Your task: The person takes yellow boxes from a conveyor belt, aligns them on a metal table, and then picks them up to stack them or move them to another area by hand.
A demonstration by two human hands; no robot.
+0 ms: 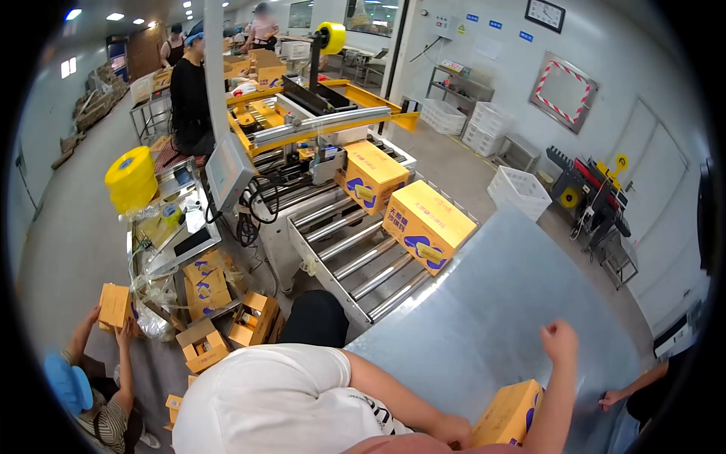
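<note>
A yellow cardboard box (508, 415) with blue printing rests on the grey metal table, between my arms. My left hand (452, 431) is curled against the left end of this box; its fingertips are partly hidden. Raised above the table, beyond the box, my right hand (560, 340) makes a fist, and what it holds, if anything, is hidden. Farther off, a second printed carton (429, 221) stands at the joint of the roller conveyor and the table. Behind it another carton (370, 175) sits at the mouth of the yellow-framed carton sealer (333, 113).
The roller conveyor (355, 261) meets the metal table (514, 303). Open boxes (253, 318) lie on the floor at left, where a person in a blue cap (68, 382) handles a carton. Another person's hand (609, 399) is at the table's right edge. A control screen (229, 172) stands by the conveyor.
</note>
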